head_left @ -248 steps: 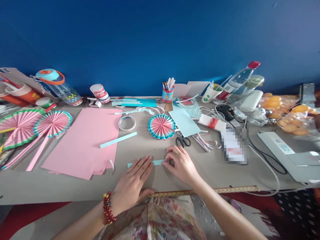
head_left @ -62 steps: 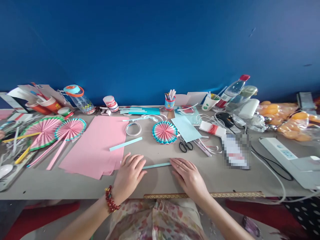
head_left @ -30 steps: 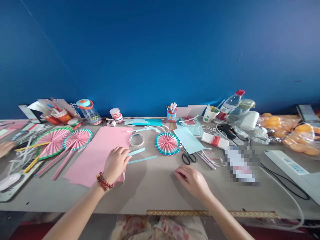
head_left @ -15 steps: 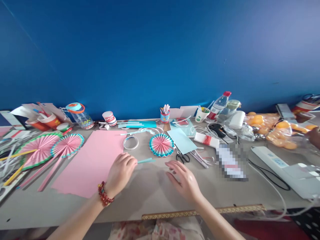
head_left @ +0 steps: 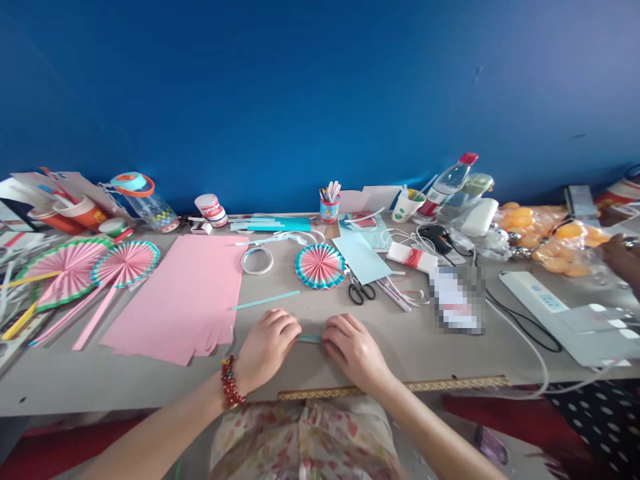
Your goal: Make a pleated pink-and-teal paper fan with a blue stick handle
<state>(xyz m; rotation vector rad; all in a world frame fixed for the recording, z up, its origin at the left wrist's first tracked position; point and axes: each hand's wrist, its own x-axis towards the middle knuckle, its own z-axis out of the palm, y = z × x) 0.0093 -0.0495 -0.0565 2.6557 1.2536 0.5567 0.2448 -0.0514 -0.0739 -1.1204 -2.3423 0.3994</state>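
Near the table's front edge my left hand (head_left: pixel 270 343) and my right hand (head_left: pixel 354 347) face each other, fingers curled down and closed on the two ends of a short light-blue paper strip (head_left: pixel 310 339). Most of the strip is hidden beneath the fingertips. Just beyond my left hand, another light-blue strip (head_left: pixel 267 300) lies on the table. Farther back rests a round pleated fan, pink with a blue-and-white rim (head_left: pixel 321 267), beside black-handled scissors (head_left: pixel 362 292). A roll of clear tape (head_left: pixel 257 261) lies left of the fan.
Pink paper sheets (head_left: pixel 175 300) spread at the left, near two more pleated fans (head_left: pixel 125 263). Light-blue paper (head_left: pixel 364 258) lies by the scissors. A bottle (head_left: pixel 446 187), a power strip (head_left: pixel 543 300) and a co-worker's hand (head_left: pixel 620 257) are on the right.
My hands have drawn closer together, with a blue strip now held between them. A blue strip now lies beyond my left hand. The view has tilted downward.
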